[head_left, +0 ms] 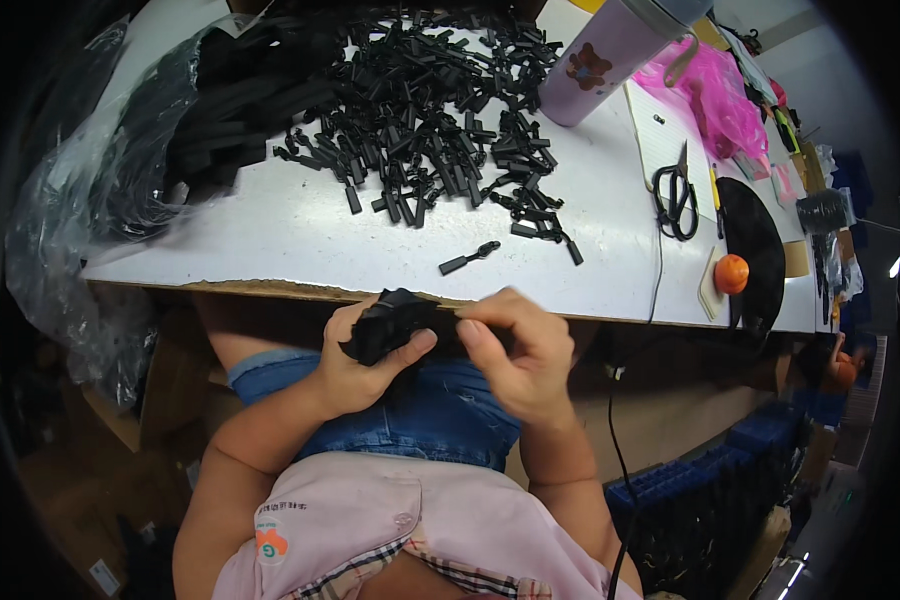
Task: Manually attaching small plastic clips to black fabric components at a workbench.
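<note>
My left hand [355, 375] is wrapped round a bundle of black fabric-like strips [395, 322] in front of the table edge, above my lap. The thumb lies across the bundle's near side. Just to its right, my right hand [525, 365] is closed in a pinch, thumb against forefinger, at the right end of the bundle. What sits between those fingertips is too dark and small to make out. Beyond my hands, one small black toggle-like piece [468, 258] lies by itself on the white table [320, 235]. A large pile of similar black pieces [420, 140] spreads behind it.
Black strips in a clear plastic bag [130, 170] hang over the table's left side. A lilac bottle [610, 60] stands at the back right. Black scissors [677, 200] lie on a notebook [655, 130], near an orange round fruit [731, 274] and a pink plastic bag [715, 100].
</note>
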Demonstrator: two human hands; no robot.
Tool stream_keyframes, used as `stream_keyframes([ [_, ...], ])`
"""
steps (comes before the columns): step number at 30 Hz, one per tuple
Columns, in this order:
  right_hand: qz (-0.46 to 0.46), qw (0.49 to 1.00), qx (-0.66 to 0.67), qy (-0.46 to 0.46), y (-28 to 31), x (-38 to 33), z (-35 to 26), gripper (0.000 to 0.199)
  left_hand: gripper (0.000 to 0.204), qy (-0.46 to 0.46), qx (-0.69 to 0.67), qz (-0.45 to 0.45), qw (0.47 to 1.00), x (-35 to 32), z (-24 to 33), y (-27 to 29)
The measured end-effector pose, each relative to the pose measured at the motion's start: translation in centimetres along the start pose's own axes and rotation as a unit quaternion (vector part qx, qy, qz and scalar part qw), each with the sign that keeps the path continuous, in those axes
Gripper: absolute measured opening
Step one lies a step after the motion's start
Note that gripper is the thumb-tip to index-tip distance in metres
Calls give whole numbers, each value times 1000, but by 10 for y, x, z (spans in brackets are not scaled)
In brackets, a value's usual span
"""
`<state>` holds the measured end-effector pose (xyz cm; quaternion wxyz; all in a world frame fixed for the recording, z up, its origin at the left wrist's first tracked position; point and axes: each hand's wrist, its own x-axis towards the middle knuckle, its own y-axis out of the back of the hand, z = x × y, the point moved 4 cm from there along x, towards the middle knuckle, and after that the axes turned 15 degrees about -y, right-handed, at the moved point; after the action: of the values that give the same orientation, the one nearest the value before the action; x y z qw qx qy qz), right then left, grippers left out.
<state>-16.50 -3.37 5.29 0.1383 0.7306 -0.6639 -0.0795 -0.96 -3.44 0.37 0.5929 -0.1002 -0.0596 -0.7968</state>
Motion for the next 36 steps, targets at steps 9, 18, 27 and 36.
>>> stream_keyframes([
  [9, 6, 999, 42, 6, -21, -6, 2, 5, 16, -124, 0, 38, 992, 6, 14, 2],
  [18, -47, 993, 51, -98, -21, 16, 25, 14, 13, -150, 114, 26, 982, 2, 17, 5],
  [27, 237, 892, -380, 56, 14, 74, 26, 5, 12, 15, -91, 64, 994, 8, 11, 8],
  [36, -32, 992, 105, -64, -16, 22, 12, 8, 11, -55, -71, 101, 991, 16, 10, 3],
])
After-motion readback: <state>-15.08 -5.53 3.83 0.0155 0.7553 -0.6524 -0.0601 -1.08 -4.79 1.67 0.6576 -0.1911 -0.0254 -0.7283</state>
